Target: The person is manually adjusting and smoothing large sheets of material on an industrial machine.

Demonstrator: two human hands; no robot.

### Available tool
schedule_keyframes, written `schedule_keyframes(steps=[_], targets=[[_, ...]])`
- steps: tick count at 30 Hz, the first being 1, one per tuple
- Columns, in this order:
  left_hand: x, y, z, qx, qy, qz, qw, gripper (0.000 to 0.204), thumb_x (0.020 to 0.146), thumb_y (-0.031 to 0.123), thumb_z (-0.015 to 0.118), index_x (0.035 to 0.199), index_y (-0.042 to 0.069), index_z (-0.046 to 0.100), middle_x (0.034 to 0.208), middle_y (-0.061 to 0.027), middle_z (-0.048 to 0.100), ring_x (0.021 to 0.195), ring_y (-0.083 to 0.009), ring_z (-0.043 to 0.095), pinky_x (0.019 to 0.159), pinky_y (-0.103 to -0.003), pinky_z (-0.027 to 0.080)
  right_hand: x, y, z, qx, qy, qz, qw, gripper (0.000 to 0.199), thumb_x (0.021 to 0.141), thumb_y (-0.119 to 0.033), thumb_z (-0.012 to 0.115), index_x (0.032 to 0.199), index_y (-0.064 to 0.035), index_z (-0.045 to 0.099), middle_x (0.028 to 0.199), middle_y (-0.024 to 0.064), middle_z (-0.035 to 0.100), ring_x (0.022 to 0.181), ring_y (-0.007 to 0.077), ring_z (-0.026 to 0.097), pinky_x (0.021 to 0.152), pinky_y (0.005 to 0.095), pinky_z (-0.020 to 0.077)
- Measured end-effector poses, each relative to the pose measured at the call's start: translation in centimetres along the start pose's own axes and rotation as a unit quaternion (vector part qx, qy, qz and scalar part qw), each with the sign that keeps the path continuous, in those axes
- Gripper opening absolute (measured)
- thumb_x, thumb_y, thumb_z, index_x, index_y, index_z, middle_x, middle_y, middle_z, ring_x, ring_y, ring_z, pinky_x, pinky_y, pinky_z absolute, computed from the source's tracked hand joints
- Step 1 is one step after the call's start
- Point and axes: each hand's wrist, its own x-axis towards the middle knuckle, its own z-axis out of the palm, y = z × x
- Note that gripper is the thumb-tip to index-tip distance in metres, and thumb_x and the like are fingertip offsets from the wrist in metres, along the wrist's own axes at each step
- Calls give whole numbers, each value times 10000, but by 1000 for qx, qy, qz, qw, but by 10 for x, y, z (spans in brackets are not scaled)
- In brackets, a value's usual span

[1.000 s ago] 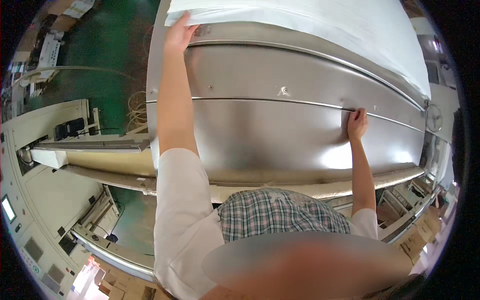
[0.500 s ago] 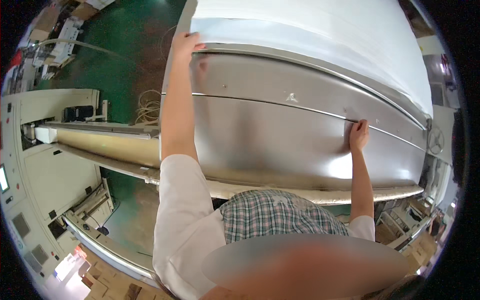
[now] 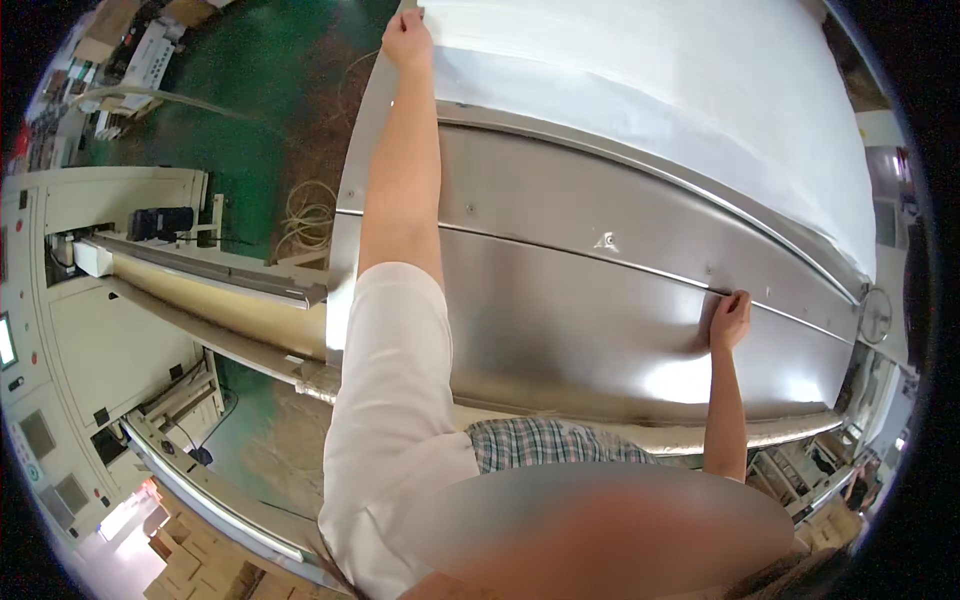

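At white sheeting (image 3: 650, 90), left arm (image 3: 402, 180) outstretched

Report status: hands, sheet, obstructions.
Left hand at white sheet's left edge, grip unclear. Right hand curled against metal panel. Sheet spread beyond panel. Coiled cord off left, apart from both hands.

Factory workshop — broad metal machine (image 3: 560, 310), control cabinet (image 3: 120, 345), cardboard boxes (image 3: 195, 552).
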Motion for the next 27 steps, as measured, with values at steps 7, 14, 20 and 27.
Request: schedule_keyframes(steps=[7,14,20,27], targets=[[11,-4,5,-158,-37,-7,987,226,847,188,491,832,16,636,820,-57,631,740,-141,574,667,-256,432,3,1,7,14,20,-24,999,80,819,-150,463,867,-91,489,747,115,536,648,291,535,568,391,430],[5,14,-26,-187,-225,-174,940,220,813,263,548,785,49,596,726,-2,580,633,-113,502,586,-277,392,3,10,10,-4,33,-17,999,84,815,-152,471,869,-90,487,754,125,544,658,308,539,576,402,428],[21,37,-36,137,-331,-43,933,361,810,412,503,878,79,624,864,-71,622,798,-203,570,724,-332,437,3,0,6,17,31,-11,999,85,811,-152,473,857,-83,493,757,133,548,669,332,545,568,414,431],[-41,127,59,334,-588,138,724,816,633,769,425,1080,107,594,1167,-144,529,1106,-290,476,937,-385,352,1,2,5,30,44,-10,999,79,797,-157,486,820,-82,499,729,123,544,638,332,541,547,406,429]])
